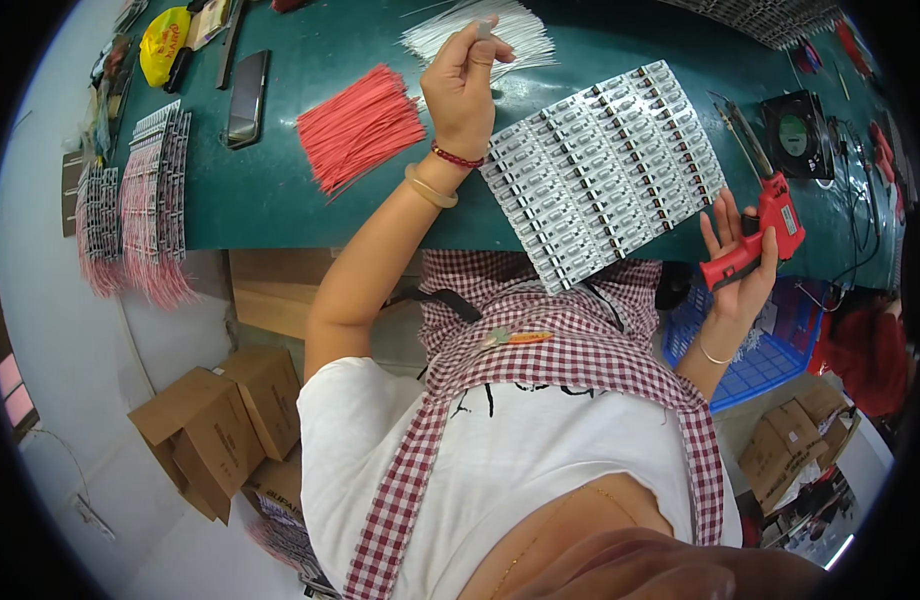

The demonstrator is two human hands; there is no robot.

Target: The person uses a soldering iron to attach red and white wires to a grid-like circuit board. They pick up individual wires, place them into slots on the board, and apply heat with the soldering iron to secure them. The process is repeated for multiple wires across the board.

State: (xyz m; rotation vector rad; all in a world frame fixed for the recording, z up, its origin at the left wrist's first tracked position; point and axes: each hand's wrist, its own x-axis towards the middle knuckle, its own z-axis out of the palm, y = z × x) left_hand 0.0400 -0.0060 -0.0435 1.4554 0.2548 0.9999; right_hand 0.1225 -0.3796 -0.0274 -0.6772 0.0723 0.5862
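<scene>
My left hand (pixel 462 88) is raised over the far side of the table, its fingers curled together in a pinch. A small greyish patch shows at its fingertips; what they hold, if anything, I cannot make out. Just beyond lies a fanned bundle of white wires (pixel 525 40), and a pile of red wires (pixel 360 128) is to the left of the wrist. My right hand (pixel 742 270) holds a red soldering gun (pixel 777 222) loosely, the handle across the palm and the metal tip pointing away. Between the hands lies a tilted panel of small circuit boards (pixel 605 165), near the right fingertips.
A dark phone (pixel 247 98) and a yellow packet (pixel 164 47) lie at the far left. Wired boards (pixel 152 190) hang over the left table edge. A black fan-like unit (pixel 797 135) with cables stands at right. A blue basket (pixel 745 375) and cardboard boxes (pixel 215 430) are below.
</scene>
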